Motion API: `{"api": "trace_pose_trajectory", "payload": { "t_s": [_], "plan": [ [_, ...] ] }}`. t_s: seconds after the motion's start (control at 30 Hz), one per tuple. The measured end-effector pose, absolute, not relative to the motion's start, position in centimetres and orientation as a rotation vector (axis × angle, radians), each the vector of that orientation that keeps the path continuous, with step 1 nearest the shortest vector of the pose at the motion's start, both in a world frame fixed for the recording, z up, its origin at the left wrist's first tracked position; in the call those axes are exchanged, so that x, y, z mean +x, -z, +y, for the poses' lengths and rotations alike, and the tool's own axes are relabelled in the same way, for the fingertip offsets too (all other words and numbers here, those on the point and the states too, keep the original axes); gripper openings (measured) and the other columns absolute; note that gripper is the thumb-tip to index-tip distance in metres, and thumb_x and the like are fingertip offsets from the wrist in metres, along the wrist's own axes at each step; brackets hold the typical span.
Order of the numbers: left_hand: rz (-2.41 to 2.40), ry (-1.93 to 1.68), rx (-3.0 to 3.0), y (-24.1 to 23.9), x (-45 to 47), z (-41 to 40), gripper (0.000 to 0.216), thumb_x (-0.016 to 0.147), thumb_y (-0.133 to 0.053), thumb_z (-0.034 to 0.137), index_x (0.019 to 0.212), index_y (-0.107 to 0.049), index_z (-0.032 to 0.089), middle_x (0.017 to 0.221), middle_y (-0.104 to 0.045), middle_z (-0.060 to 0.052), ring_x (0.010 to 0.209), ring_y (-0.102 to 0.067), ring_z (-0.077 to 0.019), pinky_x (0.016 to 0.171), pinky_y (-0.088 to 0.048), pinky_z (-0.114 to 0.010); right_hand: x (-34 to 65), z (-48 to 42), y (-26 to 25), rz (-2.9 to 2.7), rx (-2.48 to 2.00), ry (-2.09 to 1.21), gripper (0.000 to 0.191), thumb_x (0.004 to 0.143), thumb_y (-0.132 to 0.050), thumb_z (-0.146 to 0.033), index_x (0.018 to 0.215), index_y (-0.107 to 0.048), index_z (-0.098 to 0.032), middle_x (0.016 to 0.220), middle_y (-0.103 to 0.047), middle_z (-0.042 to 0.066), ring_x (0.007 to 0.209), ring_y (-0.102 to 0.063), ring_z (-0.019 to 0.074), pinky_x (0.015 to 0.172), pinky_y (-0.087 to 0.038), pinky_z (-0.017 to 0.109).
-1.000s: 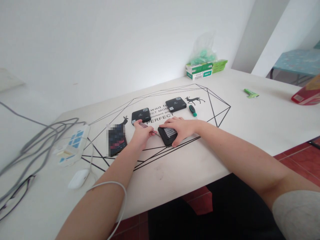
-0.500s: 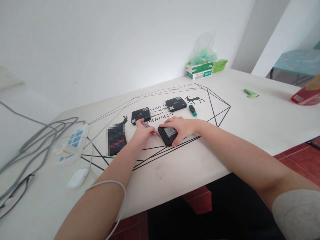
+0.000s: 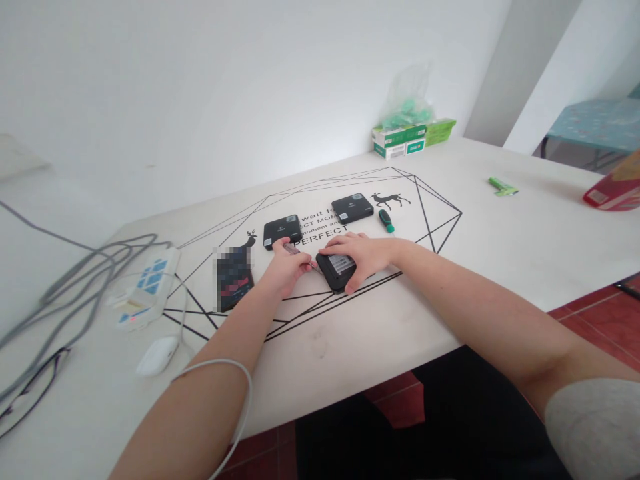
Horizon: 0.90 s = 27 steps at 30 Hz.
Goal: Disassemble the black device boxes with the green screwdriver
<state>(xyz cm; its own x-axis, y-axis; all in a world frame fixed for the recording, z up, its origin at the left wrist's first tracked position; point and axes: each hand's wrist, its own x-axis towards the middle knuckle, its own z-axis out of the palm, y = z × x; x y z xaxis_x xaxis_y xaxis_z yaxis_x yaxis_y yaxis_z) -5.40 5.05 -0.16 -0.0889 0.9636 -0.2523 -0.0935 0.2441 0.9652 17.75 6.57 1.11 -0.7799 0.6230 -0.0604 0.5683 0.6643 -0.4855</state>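
Observation:
My left hand (image 3: 290, 268) is closed around a slim tool (image 3: 315, 267) with a thin shaft. Its tip meets the left side of a small black box (image 3: 336, 271); the exact kind of tool is too small to tell. Fingers of my right hand (image 3: 363, 257) wrap over that box and press it against the table. A pale printed label faces up on it. Two similar flat black boxes lie beyond my hands, one box (image 3: 281, 231) behind the left and another (image 3: 352, 209) behind the right. A green-and-black screwdriver (image 3: 386, 221) lies beyond my right wrist.
A phone (image 3: 235, 283) with a blurred screen lies left of my left forearm. Further left are a power strip (image 3: 150, 287), grey cables (image 3: 75, 287) and a white earbud case (image 3: 157, 355). Green-and-white boxes (image 3: 399, 138) stand at the wall. A white cable (image 3: 249, 393) crosses my left forearm.
Almost nothing differs. Both hands keep their places on the tool and the box; the view has shifted very slightly.

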Motion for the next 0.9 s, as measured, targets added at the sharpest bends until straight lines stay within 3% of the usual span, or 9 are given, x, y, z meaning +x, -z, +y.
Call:
{"api": "trace_pose_trajectory", "payload": {
  "t_s": [0.27,0.9],
  "plan": [
    [1.338,-1.107,0.926,0.02,-5.39,4.93,0.088,0.066,-0.069,-0.003,0.139,-0.028,0.024,0.091,-0.058,0.000,0.063,-0.068,-0.0141,0.056,-0.051,-0.022,17.85,6.75,-0.76,-2.745,-0.980,-0.734,0.112,0.061,-0.087,-0.065,0.159,-0.044,-0.035,0.163,-0.041,0.009,0.150,-0.035,0.0442,0.125,-0.024,0.064],
    [1.395,-0.988,1.104,-0.42,-5.20,4.40,0.089,0.067,-0.065,0.001,0.144,-0.025,0.021,0.077,-0.059,0.004,0.055,-0.064,-0.0140,0.057,-0.050,-0.023,17.72,6.75,-0.75,-2.730,-0.969,-0.730,0.114,0.060,-0.088,-0.064,0.160,-0.045,-0.028,0.162,-0.043,0.013,0.147,-0.035,0.0460,0.123,-0.025,0.068]
  ]
}}
